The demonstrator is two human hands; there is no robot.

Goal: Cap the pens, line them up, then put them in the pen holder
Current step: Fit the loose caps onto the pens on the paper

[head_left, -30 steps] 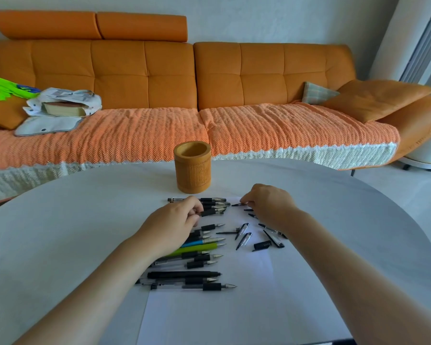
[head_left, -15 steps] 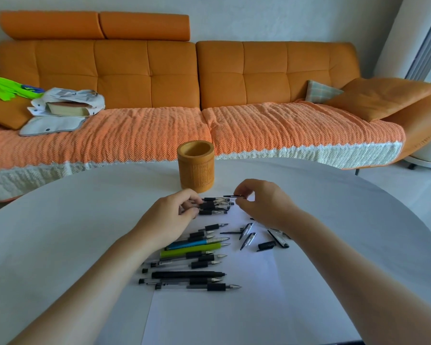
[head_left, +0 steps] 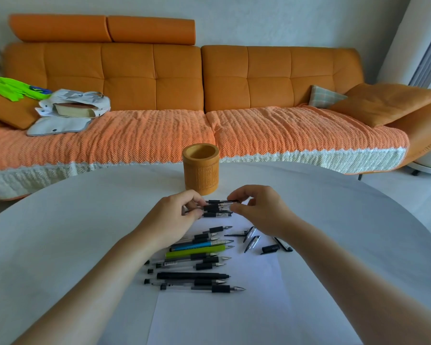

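Black cap [head_left: 232,201], pinched in the right hand [head_left: 258,210], sits just beside a pen [head_left: 217,208] the left hand [head_left: 174,217] grips: capping step, I judge. Next, align and push it on squarely.

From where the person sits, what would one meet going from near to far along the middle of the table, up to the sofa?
Clear pen with a black grip → all-black pen → green pen → blue pen → far bundle of pens → pen holder → sofa.
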